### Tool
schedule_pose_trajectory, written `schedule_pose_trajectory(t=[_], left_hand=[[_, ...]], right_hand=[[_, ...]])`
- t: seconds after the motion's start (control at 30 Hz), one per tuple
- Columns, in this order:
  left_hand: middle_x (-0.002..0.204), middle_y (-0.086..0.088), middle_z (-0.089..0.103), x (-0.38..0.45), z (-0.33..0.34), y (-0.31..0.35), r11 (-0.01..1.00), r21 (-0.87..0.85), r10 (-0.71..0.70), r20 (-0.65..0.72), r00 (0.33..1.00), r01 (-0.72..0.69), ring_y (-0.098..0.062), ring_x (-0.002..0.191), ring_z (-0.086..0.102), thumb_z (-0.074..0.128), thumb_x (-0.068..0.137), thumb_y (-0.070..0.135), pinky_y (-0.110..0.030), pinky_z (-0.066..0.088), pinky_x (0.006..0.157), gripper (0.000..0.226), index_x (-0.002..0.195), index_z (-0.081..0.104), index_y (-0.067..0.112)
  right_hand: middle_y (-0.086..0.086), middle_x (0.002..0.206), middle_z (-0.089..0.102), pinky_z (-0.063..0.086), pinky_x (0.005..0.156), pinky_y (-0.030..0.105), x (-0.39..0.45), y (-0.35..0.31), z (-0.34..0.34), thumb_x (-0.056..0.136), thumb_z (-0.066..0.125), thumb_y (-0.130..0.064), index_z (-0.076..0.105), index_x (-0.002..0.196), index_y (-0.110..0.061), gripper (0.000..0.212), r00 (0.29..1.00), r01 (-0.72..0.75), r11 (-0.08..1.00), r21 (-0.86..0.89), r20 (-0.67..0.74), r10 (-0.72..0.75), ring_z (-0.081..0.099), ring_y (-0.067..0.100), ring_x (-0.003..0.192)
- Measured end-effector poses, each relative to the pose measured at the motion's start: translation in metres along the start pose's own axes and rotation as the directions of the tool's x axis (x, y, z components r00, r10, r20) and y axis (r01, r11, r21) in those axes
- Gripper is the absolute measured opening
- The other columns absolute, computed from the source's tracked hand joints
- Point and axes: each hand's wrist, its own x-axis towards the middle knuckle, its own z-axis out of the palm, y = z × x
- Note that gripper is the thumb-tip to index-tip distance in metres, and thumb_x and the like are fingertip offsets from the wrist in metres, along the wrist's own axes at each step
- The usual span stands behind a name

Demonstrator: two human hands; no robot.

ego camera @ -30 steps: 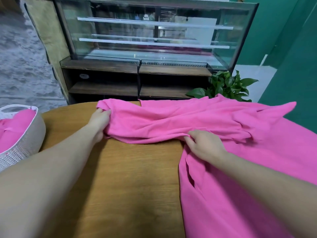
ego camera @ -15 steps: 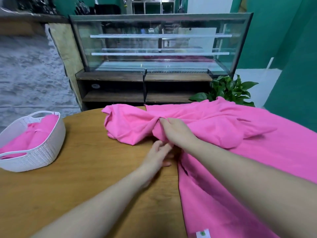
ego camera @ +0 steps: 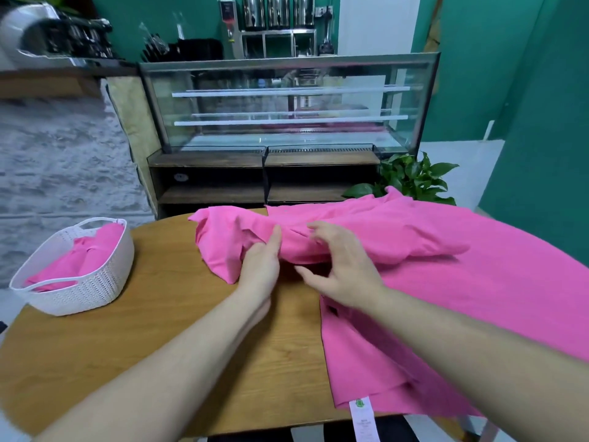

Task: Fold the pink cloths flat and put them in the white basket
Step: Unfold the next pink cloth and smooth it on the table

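- A person stands at a round wooden bench point(ego camera: 153, 346), seen from a camera on their head, both bare forearms reaching forward.
- A bunched pink cloth point(ego camera: 366, 237) lies crumpled across the far middle of the bench, on top of a larger pink sheet point(ego camera: 478, 314) spread over the bench's right half, with a white label point(ego camera: 361, 416) at its near edge.
- The left hand point(ego camera: 259, 266) presses against the near left part of the bunched cloth, fingers straight and together, with fabric humped against them; whether the thumb pinches a fold cannot be told.
- The right hand point(ego camera: 342, 266) hovers at the cloth's middle with fingers spread and lightly bent, gripping nothing that shows; the fingertips are blurred.
- The white basket point(ego camera: 86, 291) sits at the bench's left edge, well apart from the hands, already holding folded pink cloth point(ego camera: 86, 253).
- Judged from this, the step is getting the bunch opened out for folding.
- To do it well: find two corners, pull the cloth taut and flat, smooth creases outward with open palms, and keep it separate from the sheet beneath.
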Motion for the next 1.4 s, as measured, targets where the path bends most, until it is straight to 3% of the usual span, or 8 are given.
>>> schedule_pose_trajectory(t=[0.17, 0.43, 0.57, 0.73, 0.83, 0.9, 1.1, 1.4], left_hand=[[0.101, -0.011, 0.074, -0.012, -0.005, 0.032, 0.870, -0.470, -0.141, 0.054, 0.988, 0.150, -0.025, 0.090, 0.074, 0.036, 0.105, 0.045, -0.037, 0.060, 0.062, 0.044, 0.118, 0.056, 0.009], [0.085, -0.015, 0.073, -0.034, -0.025, 0.058, 0.644, -0.636, -0.326, 0.275, 0.905, 0.425, -0.025, 0.064, 0.073, 0.039, 0.108, 0.028, -0.035, 0.058, 0.047, 0.038, 0.124, 0.058, -0.001], [0.069, -0.008, 0.068, -0.044, -0.044, 0.062, 0.722, -0.471, -0.382, 0.339, 0.860, 0.507, -0.019, 0.051, 0.067, 0.053, 0.098, 0.012, -0.027, 0.055, 0.043, 0.021, 0.086, 0.068, 0.003], [0.067, -0.011, 0.071, -0.044, -0.088, 0.059, 0.813, -0.315, -0.417, 0.270, 0.868, 0.489, -0.019, 0.049, 0.068, 0.063, 0.092, 0.017, -0.029, 0.055, 0.040, 0.025, 0.075, 0.076, 0.003], [0.094, -0.015, 0.072, -0.038, -0.103, 0.036, 0.936, -0.124, -0.343, -0.129, 0.930, 0.328, -0.027, 0.074, 0.070, 0.074, 0.080, 0.031, -0.041, 0.059, 0.067, 0.030, 0.098, 0.068, 0.009], [0.113, -0.013, 0.063, -0.043, -0.100, 0.028, 0.993, 0.119, 0.035, -0.415, 0.909, 0.016, -0.024, 0.094, 0.061, 0.070, 0.080, 0.046, -0.043, 0.051, 0.090, 0.038, 0.101, 0.059, 0.016], [0.111, 0.013, 0.056, -0.092, -0.048, 0.049, 0.718, 0.349, 0.502, 0.340, 0.795, -0.602, 0.001, 0.094, 0.053, 0.086, 0.070, 0.034, -0.014, 0.044, 0.083, 0.066, 0.125, 0.049, 0.032], [0.119, 0.012, 0.058, -0.104, -0.038, 0.083, 0.636, 0.485, 0.507, 0.324, 0.799, -0.600, 0.005, 0.110, 0.048, 0.058, 0.094, 0.005, 0.008, 0.025, 0.084, 0.040, 0.133, 0.061, 0.014]], right_hand=[[0.002, 0.133, 0.051, 0.035, 0.096, 0.052, -0.032, 0.024, -0.012, 0.066, 0.057, -0.061, 0.063, 0.114, -0.028, 0.058, 0.970, -0.178, 0.807, -0.563, 0.039, 0.241, 0.048, 0.029, 0.117], [0.005, 0.163, -0.021, 0.005, 0.110, 0.073, -0.022, 0.011, -0.016, 0.067, 0.056, -0.085, 0.026, 0.150, -0.043, 0.098, 0.681, -0.515, 0.657, -0.550, 0.202, 0.704, -0.011, 0.033, 0.150], [-0.002, 0.165, -0.009, 0.009, 0.113, 0.070, -0.011, 0.003, -0.021, 0.084, 0.055, -0.025, 0.056, 0.130, -0.038, 0.048, 0.750, -0.550, 0.710, -0.440, 0.115, 0.652, -0.004, 0.031, 0.151], [-0.002, 0.158, 0.032, 0.016, 0.114, 0.060, -0.013, -0.003, -0.038, 0.069, 0.056, -0.026, 0.071, 0.087, -0.032, 0.024, 0.930, -0.341, 0.906, -0.253, 0.053, 0.365, 0.022, 0.027, 0.144], [-0.002, 0.139, 0.052, 0.026, 0.108, 0.051, -0.005, -0.014, -0.045, 0.065, 0.054, -0.031, 0.076, 0.082, -0.027, 0.028, 0.976, -0.218, 0.958, -0.188, -0.033, 0.216, 0.038, 0.025, 0.128], [-0.001, 0.124, 0.059, 0.031, 0.101, 0.048, 0.005, -0.027, -0.047, 0.063, 0.048, -0.035, 0.073, 0.071, -0.019, 0.031, 0.987, -0.159, 0.965, -0.209, -0.063, 0.149, 0.043, 0.024, 0.117], [0.004, 0.087, 0.061, 0.034, 0.074, 0.036, 0.035, -0.074, -0.058, 0.068, 0.047, -0.042, 0.063, 0.063, -0.016, 0.031, 0.963, -0.154, 0.954, -0.258, 0.176, 0.204, 0.052, 0.028, 0.089], [-0.002, 0.062, 0.052, 0.037, 0.056, 0.031, 0.030, -0.087, -0.095, 0.084, 0.065, -0.019, 0.050, 0.087, -0.017, 0.015, 0.846, -0.513, 0.826, 0.235, 0.301, 0.440, 0.042, 0.010, 0.056]])
